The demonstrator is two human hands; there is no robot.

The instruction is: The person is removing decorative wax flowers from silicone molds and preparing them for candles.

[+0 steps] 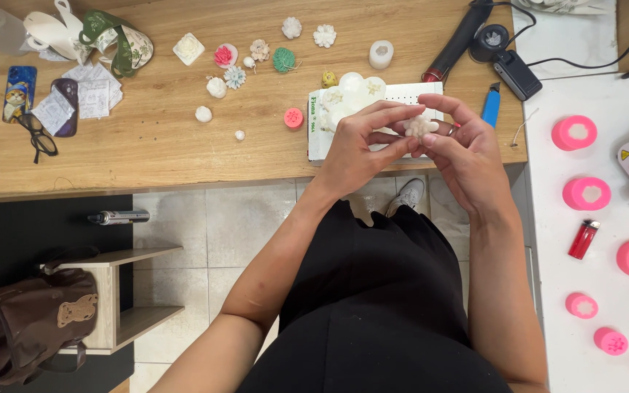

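Note:
Both my hands hold a small white flower-shaped candle [421,126] between their fingertips, just above the front edge of the wooden table [154,145]. My left hand [362,145] pinches it from the left, my right hand [460,149] from the right. Under my hands lies a white box [409,93] with a larger white moulded piece [351,94] on it.
Small flower candles in white, pink and green [283,60] are scattered on the wooden table, with a pink round mould [293,118], glasses [36,135] and papers. The white table on the right carries several pink moulds [586,193], a red lighter [584,239] and a blue cutter [491,105].

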